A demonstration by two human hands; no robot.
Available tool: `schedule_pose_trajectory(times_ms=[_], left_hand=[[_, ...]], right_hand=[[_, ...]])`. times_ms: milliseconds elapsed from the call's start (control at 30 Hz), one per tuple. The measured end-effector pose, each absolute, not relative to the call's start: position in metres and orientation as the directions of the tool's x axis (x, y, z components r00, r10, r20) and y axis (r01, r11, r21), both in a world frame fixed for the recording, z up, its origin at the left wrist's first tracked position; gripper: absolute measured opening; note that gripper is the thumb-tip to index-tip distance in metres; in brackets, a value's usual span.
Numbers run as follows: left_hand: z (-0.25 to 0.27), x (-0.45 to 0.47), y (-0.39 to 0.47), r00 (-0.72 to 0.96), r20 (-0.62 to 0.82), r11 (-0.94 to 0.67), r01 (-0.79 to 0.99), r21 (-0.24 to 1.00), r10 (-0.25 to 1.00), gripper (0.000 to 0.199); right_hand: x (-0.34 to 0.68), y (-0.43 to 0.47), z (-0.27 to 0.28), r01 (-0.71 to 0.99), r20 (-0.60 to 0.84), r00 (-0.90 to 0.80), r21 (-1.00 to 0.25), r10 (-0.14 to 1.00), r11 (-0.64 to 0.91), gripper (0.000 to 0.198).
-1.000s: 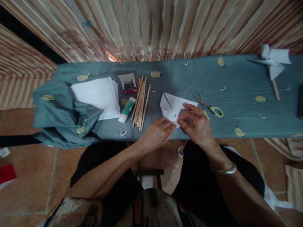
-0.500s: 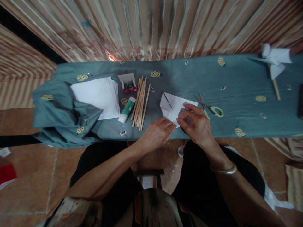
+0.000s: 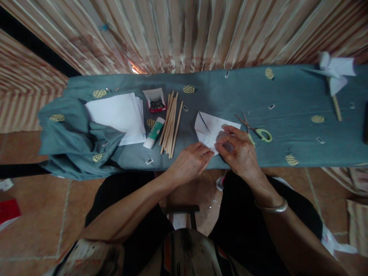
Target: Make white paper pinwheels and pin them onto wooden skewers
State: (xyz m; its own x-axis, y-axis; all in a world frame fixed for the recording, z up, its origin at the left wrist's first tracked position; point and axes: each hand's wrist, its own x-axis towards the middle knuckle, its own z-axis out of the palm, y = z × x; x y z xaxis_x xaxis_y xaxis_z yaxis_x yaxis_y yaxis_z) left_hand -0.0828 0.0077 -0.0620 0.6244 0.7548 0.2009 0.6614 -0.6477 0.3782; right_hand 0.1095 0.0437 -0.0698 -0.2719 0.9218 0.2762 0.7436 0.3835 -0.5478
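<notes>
A white sheet of paper (image 3: 212,122) with slits cut in from its corners lies on the cloth in front of me. My left hand (image 3: 192,159) is closed on its near edge, the fingertips pinching the paper. Curled over the sheet's right side, my right hand (image 3: 237,147) has thumb and forefinger brought together on a part of the paper; its other fingers arch above. Just beyond the right hand lie scissors (image 3: 260,133) with light green handles, blades parted. The palms hide the sheet's near corner.
Left of the sheet are several wooden sticks (image 3: 169,130), a green and white glue stick (image 3: 155,132), an open box (image 3: 156,104) of small dark pieces and a stack of white paper (image 3: 115,115). A paper pinwheel (image 3: 335,73) on a stick lies far right. Patterned cloth (image 3: 287,88) covers the table.
Both hands and the paper keep almost the same places. The view has shifted very slightly.
</notes>
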Motion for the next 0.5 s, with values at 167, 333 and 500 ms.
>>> schedule_pose_trajectory(times_ms=[167, 333, 500], left_hand=[[-0.0621, -0.0823, 0.0084, 0.629, 0.197, -0.650, 0.659, 0.378, 0.752, 0.020], [-0.0621, -0.0817, 0.0082, 0.624, 0.191, -0.643, 0.663, 0.384, 0.757, 0.020], [-0.0615, -0.0819, 0.0080, 0.625, 0.187, -0.644, 0.667, 0.375, 0.757, 0.019]], right_hand=[[0.1094, 0.0411, -0.0667, 0.741, 0.274, -0.342, -0.509, 0.899, 0.437, 0.014], [0.1077, 0.0388, -0.0661, 0.733, 0.277, -0.375, -0.496, 0.885, 0.466, 0.022], [0.1056, 0.0373, -0.0663, 0.753, 0.253, -0.431, -0.427, 0.866, 0.500, 0.026]])
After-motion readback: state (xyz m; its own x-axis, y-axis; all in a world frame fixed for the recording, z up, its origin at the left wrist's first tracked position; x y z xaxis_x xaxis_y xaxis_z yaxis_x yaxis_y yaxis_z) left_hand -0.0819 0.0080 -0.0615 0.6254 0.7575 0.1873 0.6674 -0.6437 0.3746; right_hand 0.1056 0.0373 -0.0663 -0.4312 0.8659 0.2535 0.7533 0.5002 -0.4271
